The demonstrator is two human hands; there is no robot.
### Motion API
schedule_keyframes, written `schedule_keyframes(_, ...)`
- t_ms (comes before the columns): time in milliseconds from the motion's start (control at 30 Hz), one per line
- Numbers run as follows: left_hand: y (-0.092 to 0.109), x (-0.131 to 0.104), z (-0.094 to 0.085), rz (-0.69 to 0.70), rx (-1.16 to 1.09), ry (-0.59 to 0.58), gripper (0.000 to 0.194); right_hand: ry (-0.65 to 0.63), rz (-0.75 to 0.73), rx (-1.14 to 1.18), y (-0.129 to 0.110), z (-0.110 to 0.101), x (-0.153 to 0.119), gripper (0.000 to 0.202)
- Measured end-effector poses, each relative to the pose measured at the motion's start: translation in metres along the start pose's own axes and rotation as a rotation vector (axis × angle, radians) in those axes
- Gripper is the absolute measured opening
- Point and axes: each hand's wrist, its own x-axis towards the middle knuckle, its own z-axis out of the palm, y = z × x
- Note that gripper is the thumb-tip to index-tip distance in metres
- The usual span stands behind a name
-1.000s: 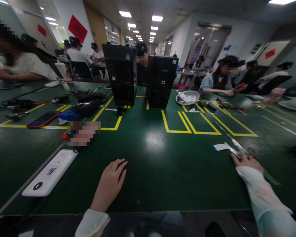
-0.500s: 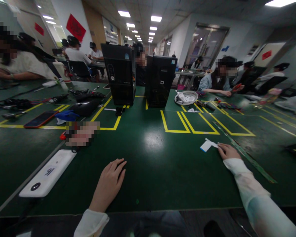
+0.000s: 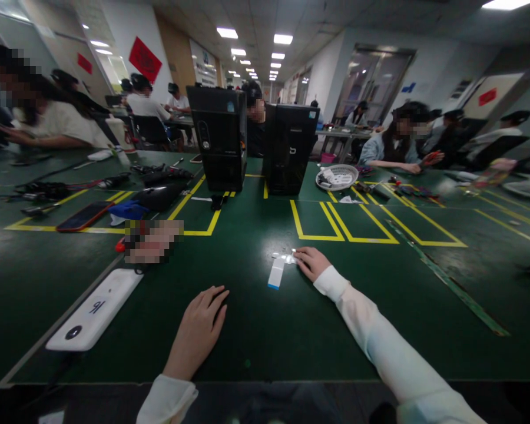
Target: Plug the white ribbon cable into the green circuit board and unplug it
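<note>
White with a blue tip, the flat cable sits around mid-tabletop (whether it touches the surface, I cannot tell), its shiny end pinched by your right hand. Your left hand rests palm down, fingers loose and unclasped, between the cable and a white device.

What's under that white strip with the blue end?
Green tabletop shows around the white strip, but the strip hides whatever is directly beneath. The right hand hides the spot beneath it too.
</note>
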Motion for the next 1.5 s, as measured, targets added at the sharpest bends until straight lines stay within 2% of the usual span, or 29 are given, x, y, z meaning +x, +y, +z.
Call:
schedule_keyframes(167,0.001,0.000,-0.001,-0.006,-0.006,0.000,0.035,0.025,-0.189,0.146,-0.056,0.009,0.003,0.028)
schedule_keyframes(267,0.001,0.000,-0.001,-0.007,-0.002,-0.016,0.036,-0.018,-0.231,0.200,-0.075,0.007,0.000,0.029)
schedule_keyframes(367,0.000,0.000,-0.001,-0.016,0.002,-0.025,0.037,-0.071,-0.257,0.221,-0.085,0.000,-0.001,0.029)
schedule_keyframes(567,0.000,0.000,-0.001,-0.010,-0.008,-0.016,0.037,-0.136,-0.297,0.272,-0.090,-0.010,0.001,0.029)
schedule_keyframes(900,0.001,0.000,-0.002,-0.030,-0.005,-0.033,0.037,-0.154,-0.273,0.307,-0.106,-0.008,-0.003,0.025)
schedule_keyframes(1300,0.002,0.000,-0.003,-0.033,-0.019,-0.022,0.037,-0.159,-0.250,0.360,-0.111,-0.011,-0.004,0.027)
schedule_keyframes(1400,0.002,0.000,-0.003,-0.033,-0.018,-0.014,0.036,-0.154,-0.246,0.359,-0.108,-0.009,-0.006,0.032)
schedule_keyframes(1500,0.002,0.000,-0.003,-0.030,-0.016,-0.022,0.036,-0.065,-0.184,0.308,-0.092,-0.007,-0.008,0.035)
